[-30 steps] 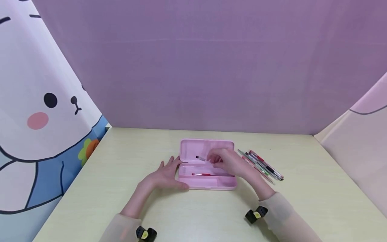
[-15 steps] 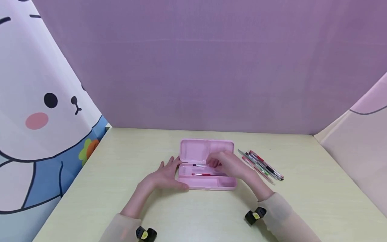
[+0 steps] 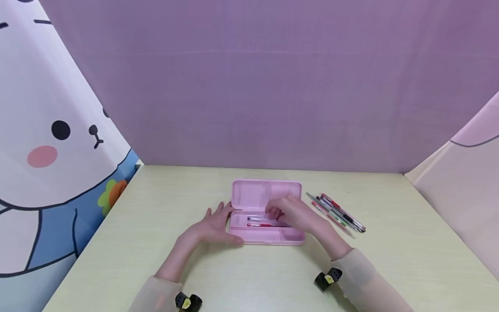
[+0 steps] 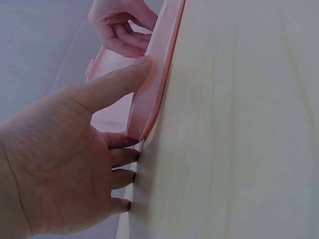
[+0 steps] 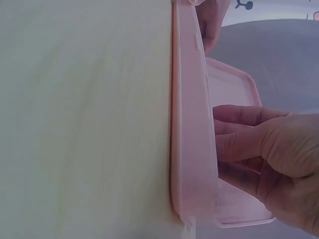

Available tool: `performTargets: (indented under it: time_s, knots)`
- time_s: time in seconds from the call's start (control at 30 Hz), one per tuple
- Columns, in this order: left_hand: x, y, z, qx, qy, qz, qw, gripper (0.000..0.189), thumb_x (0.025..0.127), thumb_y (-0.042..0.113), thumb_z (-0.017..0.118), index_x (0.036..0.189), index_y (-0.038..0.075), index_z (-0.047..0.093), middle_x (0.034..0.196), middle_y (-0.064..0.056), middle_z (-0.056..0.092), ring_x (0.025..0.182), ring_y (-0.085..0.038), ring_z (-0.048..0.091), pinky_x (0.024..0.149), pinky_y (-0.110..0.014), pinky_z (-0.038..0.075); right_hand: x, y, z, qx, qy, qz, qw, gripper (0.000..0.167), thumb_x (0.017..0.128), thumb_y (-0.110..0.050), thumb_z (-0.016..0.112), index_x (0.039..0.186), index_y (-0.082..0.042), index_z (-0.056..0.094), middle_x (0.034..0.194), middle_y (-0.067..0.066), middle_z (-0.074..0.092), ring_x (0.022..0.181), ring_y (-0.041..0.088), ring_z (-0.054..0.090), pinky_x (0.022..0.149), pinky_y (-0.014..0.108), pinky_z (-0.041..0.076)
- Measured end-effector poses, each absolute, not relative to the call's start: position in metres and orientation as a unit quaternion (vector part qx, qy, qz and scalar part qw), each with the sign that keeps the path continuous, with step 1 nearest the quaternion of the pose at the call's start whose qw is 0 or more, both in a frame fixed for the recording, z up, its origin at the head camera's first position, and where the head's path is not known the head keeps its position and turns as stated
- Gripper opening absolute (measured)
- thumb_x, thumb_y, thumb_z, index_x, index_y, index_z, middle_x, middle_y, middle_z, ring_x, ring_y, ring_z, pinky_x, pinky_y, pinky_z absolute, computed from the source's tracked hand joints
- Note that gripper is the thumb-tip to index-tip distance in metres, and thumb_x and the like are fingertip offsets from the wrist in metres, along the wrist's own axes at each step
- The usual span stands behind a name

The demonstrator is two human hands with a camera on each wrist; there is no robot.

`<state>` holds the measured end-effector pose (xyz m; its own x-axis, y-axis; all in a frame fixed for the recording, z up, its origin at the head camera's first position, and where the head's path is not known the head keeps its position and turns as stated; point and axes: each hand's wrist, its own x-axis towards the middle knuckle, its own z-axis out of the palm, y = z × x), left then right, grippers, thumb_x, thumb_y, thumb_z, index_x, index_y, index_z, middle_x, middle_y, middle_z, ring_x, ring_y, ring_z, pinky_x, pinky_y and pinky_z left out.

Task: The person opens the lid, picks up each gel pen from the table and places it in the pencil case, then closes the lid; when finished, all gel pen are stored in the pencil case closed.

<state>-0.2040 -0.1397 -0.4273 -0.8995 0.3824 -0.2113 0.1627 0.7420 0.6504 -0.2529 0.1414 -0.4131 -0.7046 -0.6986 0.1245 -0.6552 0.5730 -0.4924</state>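
Stowing pens looks to be the step in hand, and I judge that I am settling one into the pink pencil case [image 3: 255,235], which sits open at the lower middle of the head view, its long axis running left to right. Nearest me is its front strip, a long section with a shorter one at the right end. My left hand [image 3: 212,229] is spread about the left end of the case, thumb against the front wall, fingers fanned toward the hinge side, so it seems to steady the case.

Just behind the strip, in the rear compartment, the red pen [image 3: 260,225] lies along the case with its red end to the left. Next to it, a little higher in the frame, the clear pen [image 3: 255,218] runs nearly parallel, dark end also left; its right part is hidden under my right hand [image 3: 294,212]. That hand reaches in with bent fingers, but I cannot tell whether the tips pinch the clear pen or are free of it.

Beyond is the lid [image 3: 249,195], opened away from me. Right of the case, the loose pens [image 3: 337,213] lie bundled, slanting from upper left to lower right. The next move, I judge, calls for clearing my fingers without skewing the clear pen, then picking one from the bundle and turning it level with the case. Farthest off, purple cloth [image 3: 249,86] fills the upper frame.
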Motion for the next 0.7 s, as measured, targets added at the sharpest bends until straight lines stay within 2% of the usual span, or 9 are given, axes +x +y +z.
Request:
performTargets:
  time_s: [0.13,0.3,0.53,0.7]
  knots:
    - [-0.203,-0.142,-0.426,0.148,0.918,0.327,0.169,0.102,0.078,0.044,0.084,0.159,0.009,0.032,0.174,-0.016,0.016,0.161,-0.044,0.004,0.131,-0.066,0.001,-0.252,0.14,-0.411,-0.386,0.883,-0.262,0.042,0.036,0.083,0.02,0.067,0.109,-0.003,0.075,0.098,0.009,0.079,0.089,0.019,0.075,0.082,0.029,0.065]
    - [-0.202,-0.144,-0.426,0.151,0.917,0.326,0.172,0.102,0.078,0.045,0.084,0.159,0.01,0.032,0.174,-0.015,0.015,0.161,-0.044,0.004,0.131,-0.065,0.0,-0.252,0.146,-0.401,-0.378,0.887,-0.263,0.032,0.03,0.087,0.011,0.072,0.113,-0.004,0.074,0.101,0.007,0.079,0.091,0.017,0.075,0.082,0.027,0.064]
    - [-0.201,-0.146,-0.428,0.161,0.917,0.322,0.17,0.1,0.079,0.045,0.083,0.159,0.011,0.033,0.174,-0.014,0.015,0.162,-0.043,0.004,0.131,-0.065,0.0,-0.249,0.174,-0.382,-0.335,0.881,-0.332,-0.029,0.025,0.093,0.002,0.07,0.117,-0.005,0.074,0.106,0.008,0.079,0.095,0.02,0.075,0.079,0.029,0.065]
    - [-0.196,-0.15,-0.428,0.16,0.918,0.319,0.172,0.1,0.078,0.044,0.084,0.159,0.011,0.033,0.175,-0.013,0.013,0.162,-0.043,0.004,0.131,-0.064,0.001,-0.241,0.202,-0.376,-0.262,0.889,-0.364,-0.092,0.024,0.096,-0.005,0.07,0.12,-0.009,0.073,0.108,0.004,0.08,0.093,0.015,0.075,0.076,0.022,0.063]
